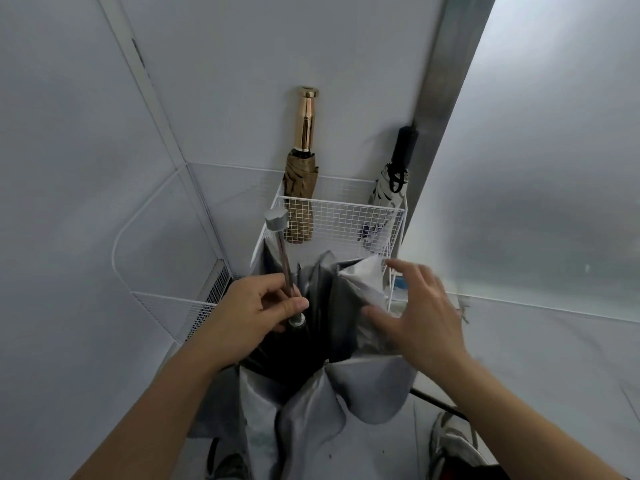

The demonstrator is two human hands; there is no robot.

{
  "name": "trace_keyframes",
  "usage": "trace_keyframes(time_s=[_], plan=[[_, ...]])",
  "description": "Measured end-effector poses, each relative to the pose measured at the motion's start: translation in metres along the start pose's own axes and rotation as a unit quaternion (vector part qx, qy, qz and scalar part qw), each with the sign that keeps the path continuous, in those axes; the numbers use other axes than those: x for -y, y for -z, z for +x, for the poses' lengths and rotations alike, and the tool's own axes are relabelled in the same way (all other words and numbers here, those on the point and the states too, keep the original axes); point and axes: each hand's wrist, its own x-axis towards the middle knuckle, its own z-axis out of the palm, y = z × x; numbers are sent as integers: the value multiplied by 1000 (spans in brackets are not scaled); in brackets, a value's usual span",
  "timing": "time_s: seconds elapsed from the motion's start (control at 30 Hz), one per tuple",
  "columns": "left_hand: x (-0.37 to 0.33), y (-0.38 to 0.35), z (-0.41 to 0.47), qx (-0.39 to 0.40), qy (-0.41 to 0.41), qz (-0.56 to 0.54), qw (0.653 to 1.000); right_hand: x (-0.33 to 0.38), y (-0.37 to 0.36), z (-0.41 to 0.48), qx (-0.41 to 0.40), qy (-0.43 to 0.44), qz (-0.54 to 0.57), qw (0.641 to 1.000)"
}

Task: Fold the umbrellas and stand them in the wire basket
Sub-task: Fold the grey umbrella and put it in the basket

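In the head view, at frame centre, the left hand is gripping the grey umbrella by its metal shaft, fingers curled round it. The right hand, fingers spread wide, is hovering at the loose canopy. Above them, the wire basket is holding a gold umbrella and a white patterned umbrella, both folded and upright.

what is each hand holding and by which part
The left hand grips the grey umbrella by its metal shaft, close to the canopy. The right hand holds nothing; it is open at the canopy folds.
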Motion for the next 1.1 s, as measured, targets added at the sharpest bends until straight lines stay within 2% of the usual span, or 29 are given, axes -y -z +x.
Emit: trace_keyframes(time_s=[0.07, 0.1, 0.17, 0.23, 0.3, 0.37, 0.47, 0.53, 0.63, 0.7, 0.8, 0.93, 1.1], plan=[[-1, 0, 1, 4, -3, -5, 1000, -15, -7, 8, 197, -61, 74, 976], [0, 1, 1, 11, -2, -14, 1000, -20, -12, 9, 238, -59, 119, 962], [3, 3, 1, 22, -2, -6, 1000, -25, -19, 9, 258, -24, 167, 951], [6, 0, 3, -15, -13, 25, 999, -19, -19, 8, 254, 5, 211, 944], [7, -8, 7, -115, -36, 27, 992, -9, -17, 6, 251, 7, 282, 926], [6, -17, 13, -218, -52, -34, 974, 0, -16, 3, 256, -6, 327, 910], [7, -25, 19, -301, -63, -111, 945, 11, -18, -3, 282, -15, 370, 885], [4, -30, 18, -315, -70, -118, 939, 16, -21, -8, 312, -18, 382, 870], [-4, -35, 14, -291, -99, -127, 943, 27, -25, -16, 351, -22, 379, 856], [-8, -36, 13, -277, -103, -140, 945, 29, -27, -17, 355, -33, 369, 858], [-13, -35, 11, -250, -92, -208, 941, 22, -31, -11, 313, -55, 380, 869], [-14, -34, 14, -255, -59, -276, 925, 18, -27, -4, 262, -74, 439, 856], [-17, -37, 17, -263, -25, -332, 905, 13, -32, 3, 205, -72, 400, 890]])
